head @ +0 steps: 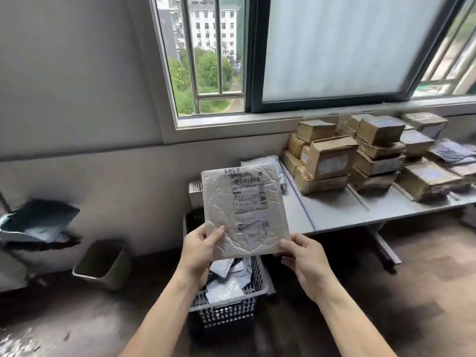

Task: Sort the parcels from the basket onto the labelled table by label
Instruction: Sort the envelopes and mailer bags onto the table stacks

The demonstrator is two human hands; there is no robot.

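Two hands, our left hand [199,244] and right hand [305,258], grip the parcel [244,211] up over the basket [231,302], so we can read its label [249,195].

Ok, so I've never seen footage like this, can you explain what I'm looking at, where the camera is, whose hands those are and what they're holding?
There is no machine here. The single picture comes from a wide-angle camera worn on a person's head, looking forward and down, so the arms reaching in from the bottom are that person's own. The left hand and right hand each grip a bottom corner of a flat grey mailer parcel, held up with its printed shipping label facing the camera. Directly below it, on the floor, stands a dark mesh basket with more soft parcels inside. To the right is a pale table divided by lines, with stacked brown cardboard boxes on it beneath a window. A small bin sits on the floor at left.
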